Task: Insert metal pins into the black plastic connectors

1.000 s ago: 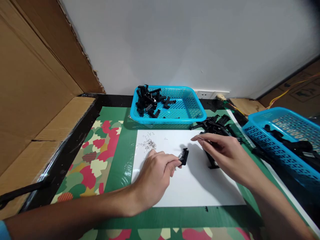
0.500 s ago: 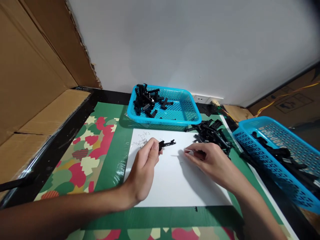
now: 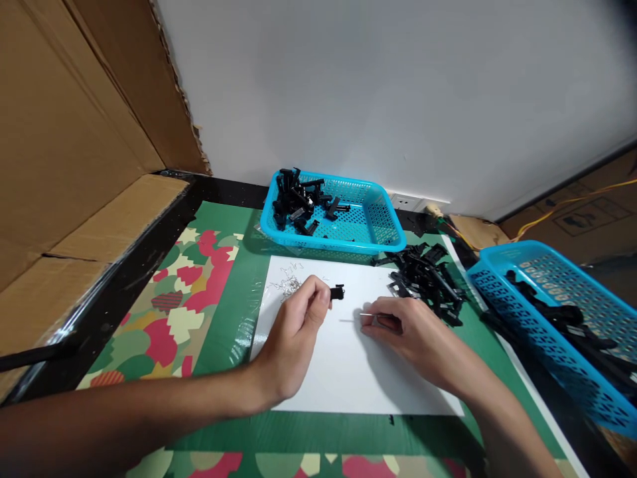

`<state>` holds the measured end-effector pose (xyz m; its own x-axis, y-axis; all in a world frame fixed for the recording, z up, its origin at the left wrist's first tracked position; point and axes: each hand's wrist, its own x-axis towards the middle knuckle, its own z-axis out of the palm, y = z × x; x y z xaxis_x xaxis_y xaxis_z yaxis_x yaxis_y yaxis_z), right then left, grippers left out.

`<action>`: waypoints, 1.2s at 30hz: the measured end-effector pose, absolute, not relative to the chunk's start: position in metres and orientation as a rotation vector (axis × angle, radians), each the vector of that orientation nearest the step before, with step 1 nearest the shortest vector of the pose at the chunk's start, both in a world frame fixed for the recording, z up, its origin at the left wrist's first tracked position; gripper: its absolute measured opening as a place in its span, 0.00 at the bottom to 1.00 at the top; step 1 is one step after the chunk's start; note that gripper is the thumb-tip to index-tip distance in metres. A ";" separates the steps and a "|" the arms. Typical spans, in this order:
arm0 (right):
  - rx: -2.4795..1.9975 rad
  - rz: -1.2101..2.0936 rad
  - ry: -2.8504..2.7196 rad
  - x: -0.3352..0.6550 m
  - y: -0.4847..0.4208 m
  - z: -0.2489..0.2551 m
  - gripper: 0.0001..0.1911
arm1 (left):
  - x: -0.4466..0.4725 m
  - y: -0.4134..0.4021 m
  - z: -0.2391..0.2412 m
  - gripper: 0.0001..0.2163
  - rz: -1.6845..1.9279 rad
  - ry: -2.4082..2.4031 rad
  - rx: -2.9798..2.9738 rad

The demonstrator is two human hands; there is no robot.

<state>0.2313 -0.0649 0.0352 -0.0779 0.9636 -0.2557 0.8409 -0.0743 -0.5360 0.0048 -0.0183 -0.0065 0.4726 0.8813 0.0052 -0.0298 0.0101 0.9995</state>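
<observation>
My left hand (image 3: 298, 332) is closed around a small black plastic part (image 3: 338, 292), whose end sticks out to the right past the thumb. To the right, my right hand (image 3: 405, 325) pinches a thin metal rod-like tool (image 3: 367, 314), its tip pointing left and apart from the black part. The rest of that tool is hidden in the fingers. Both hands are above a white sheet (image 3: 338, 372). Behind my left hand lies a scatter of tiny bent wire pieces (image 3: 288, 282). A heap of black plastic parts (image 3: 428, 275) lies beyond my right hand.
A blue basket (image 3: 333, 244) holding black parts stands at the back by the wall. Another blue basket (image 3: 547, 332), with longer black pieces, stands at the right. Cardboard (image 3: 89, 219) walls the left side. Tiny black bits (image 3: 391, 419) lie near the sheet's front edge.
The black part in my left hand has turned, so a shorter, wider end shows now. My right hand has shifted slightly left and down with the tool. The camera view has moved a little.
</observation>
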 end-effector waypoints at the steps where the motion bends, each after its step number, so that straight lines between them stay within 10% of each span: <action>1: -1.962 0.892 -1.990 0.231 -0.066 0.036 0.11 | 0.005 -0.018 -0.005 0.19 0.838 0.809 1.428; 36: -1.450 1.056 -1.446 0.214 -0.067 0.034 0.11 | 0.002 -0.018 0.000 0.14 0.680 0.624 1.491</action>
